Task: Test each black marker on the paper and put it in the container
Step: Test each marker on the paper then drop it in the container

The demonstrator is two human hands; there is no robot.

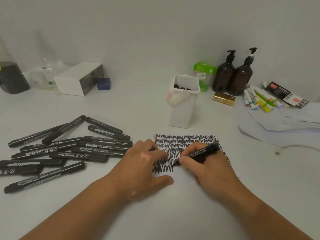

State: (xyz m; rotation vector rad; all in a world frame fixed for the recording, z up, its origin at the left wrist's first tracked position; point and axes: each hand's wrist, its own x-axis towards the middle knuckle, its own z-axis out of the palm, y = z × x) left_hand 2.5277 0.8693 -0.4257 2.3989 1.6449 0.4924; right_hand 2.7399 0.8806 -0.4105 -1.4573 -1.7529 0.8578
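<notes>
My right hand (206, 168) grips an uncapped black marker (200, 153) with its tip down on the white paper (183, 177), at the end of the lowest row of black scribbles (185, 144). My left hand (143, 163) rests on the paper's left edge, and a small black piece, probably the cap (152, 149), shows between its fingers. Several capped black markers (69, 149) lie in a loose pile at the left. The white container (183, 103) stands behind the paper with marker ends showing inside.
Two brown pump bottles (232, 75) and a green-lidded jar (204, 73) stand at the back right beside a gold box (224, 98). Coloured markers (259, 99) and loose papers (284, 125) lie at the right. A white box (78, 80) and a dark jar (12, 78) stand at the back left.
</notes>
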